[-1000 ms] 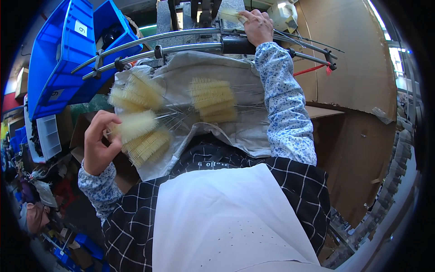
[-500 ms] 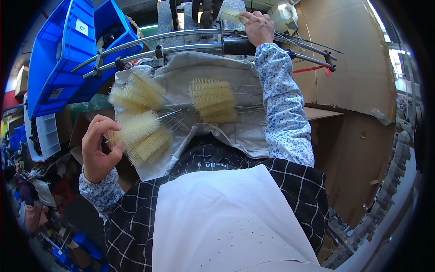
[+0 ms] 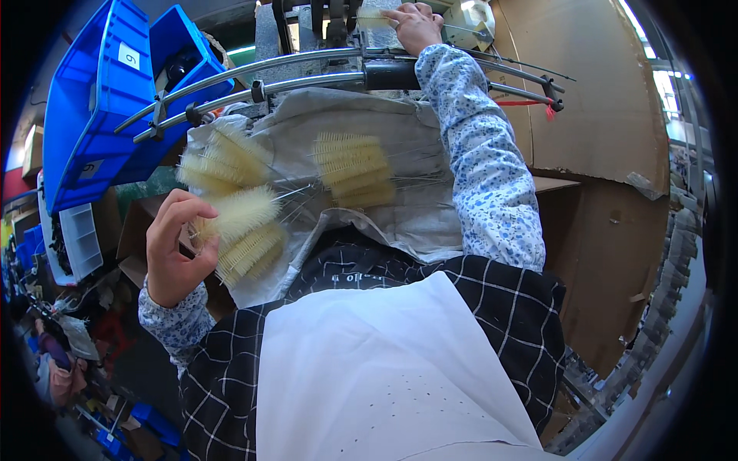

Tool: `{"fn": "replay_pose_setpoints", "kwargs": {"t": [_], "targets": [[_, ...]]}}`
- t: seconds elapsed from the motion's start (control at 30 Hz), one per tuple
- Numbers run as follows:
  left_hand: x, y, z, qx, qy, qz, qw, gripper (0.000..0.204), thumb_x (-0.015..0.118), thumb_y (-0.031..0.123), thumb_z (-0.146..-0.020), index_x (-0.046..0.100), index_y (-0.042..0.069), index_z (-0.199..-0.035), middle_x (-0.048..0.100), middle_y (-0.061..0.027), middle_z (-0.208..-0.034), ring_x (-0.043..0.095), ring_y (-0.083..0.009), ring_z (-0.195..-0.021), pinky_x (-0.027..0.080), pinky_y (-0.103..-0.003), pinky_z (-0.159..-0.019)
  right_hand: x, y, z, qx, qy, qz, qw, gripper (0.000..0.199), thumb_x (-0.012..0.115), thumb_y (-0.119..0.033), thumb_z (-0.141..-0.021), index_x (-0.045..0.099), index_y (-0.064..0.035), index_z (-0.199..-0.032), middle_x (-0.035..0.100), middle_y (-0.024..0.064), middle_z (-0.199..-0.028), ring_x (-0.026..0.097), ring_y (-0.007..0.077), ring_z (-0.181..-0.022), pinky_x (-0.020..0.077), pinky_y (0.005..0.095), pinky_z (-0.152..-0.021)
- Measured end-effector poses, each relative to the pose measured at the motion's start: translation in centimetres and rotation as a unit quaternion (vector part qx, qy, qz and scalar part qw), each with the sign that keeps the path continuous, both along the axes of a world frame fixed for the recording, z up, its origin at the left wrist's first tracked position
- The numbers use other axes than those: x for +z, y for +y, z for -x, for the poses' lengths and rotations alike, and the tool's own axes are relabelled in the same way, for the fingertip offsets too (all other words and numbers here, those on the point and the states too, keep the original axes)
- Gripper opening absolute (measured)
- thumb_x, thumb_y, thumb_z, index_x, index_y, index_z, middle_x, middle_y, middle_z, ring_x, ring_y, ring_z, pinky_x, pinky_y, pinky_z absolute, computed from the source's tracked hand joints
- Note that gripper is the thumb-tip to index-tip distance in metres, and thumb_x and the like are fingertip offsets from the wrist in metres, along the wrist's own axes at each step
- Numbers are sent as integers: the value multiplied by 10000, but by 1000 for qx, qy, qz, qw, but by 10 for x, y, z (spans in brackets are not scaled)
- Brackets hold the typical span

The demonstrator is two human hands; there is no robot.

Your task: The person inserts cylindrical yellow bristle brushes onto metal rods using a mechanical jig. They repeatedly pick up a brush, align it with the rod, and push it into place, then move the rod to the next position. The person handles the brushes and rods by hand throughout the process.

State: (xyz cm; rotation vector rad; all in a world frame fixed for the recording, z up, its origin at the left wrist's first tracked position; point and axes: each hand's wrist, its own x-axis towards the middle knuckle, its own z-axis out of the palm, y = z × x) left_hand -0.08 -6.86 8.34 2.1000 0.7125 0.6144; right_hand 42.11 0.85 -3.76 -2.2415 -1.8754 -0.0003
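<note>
My left hand is at the left of the cloth on my lap. Its thumb and fingertips curl round the outer end of a cream bottle brush. More brushes lie beside it: one fanned bunch above and another group below. A separate stack of brushes rests mid-cloth, wire stems pointing right. My right hand reaches up past two metal rails and closes on another bristle brush, whose bristles show left of the fingers. Its exact grip is partly hidden by the fingers.
Two curved metal rails cross in front of a machine. Blue bins stand at upper left, above a clear compartment box. Large cardboard sheets line the right side. A pale cloth covers my lap.
My right hand has moved slightly left and up with its brush. My left hand and the brush at its fingertips have shifted a little to the right.
</note>
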Motion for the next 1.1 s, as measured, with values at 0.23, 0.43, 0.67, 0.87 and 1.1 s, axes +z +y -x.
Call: {"fn": "replay_pose_setpoints", "kwargs": {"t": [0.23, 0.43, 0.67, 0.87, 1.1], "targets": [[1, 3, 2, -1, -3, 6, 1000, 337, 529, -76, -538, 491, -1, -865, 461, -92, -811, 473, -171, -741, 386, -226, -684, -21, -43, -33, -205, -185, -122, 954, 339, 527, -259, -748, 546, -231, -1085, 523, 0, -1031, 425, 227, -979, 283, 388, -870], [1, 4, 6, 11, -19, 22, 1000, 331, 517, -76, -552, 482, -4, -873, 452, -90, -835, 459, -160, -768, 374, -227, -714, -29, -42, -35, -143, -37, -129, 981, 353, 552, -290, -734, 552, -171, -1067, 557, 28, -1046, 495, 239, -983, 343, 385, -846], [10, 5, 21, 39, -43, 16, 998, 330, 514, -56, -558, 480, 9, -880, 440, -79, -851, 450, -140, -761, 366, -222, -706, -25, -29, -3, -125, -4, -122, 985, 320, 523, -220, -741, 559, -148, -1052, 555, 43, -1045, 529, 225, -950, 364, 407, -810], [19, 2, 31, 65, -63, 38, 995, 327, 513, -44, -561, 481, 15, -881, 434, -73, -853, 439, -115, -733, 365, -217, -665, -21, -12, 42, -127, -3, -134, 983, 235, 501, -174, -742, 588, -122, -954, 579, 58, -944, 553, 237, -888, 364, 416, -780], [9, 3, 18, 38, -83, 42, 995, 315, 518, -31, -586, 478, 15, -895, 434, -78, -855, 435, -117, -753, 357, -215, -673, -15, 12, 99, -124, 3, -73, 990, 309, 471, -152, -747, 539, -119, -1046, 561, 58, -1003, 539, 243, -922, 365, 454, -784]]}}
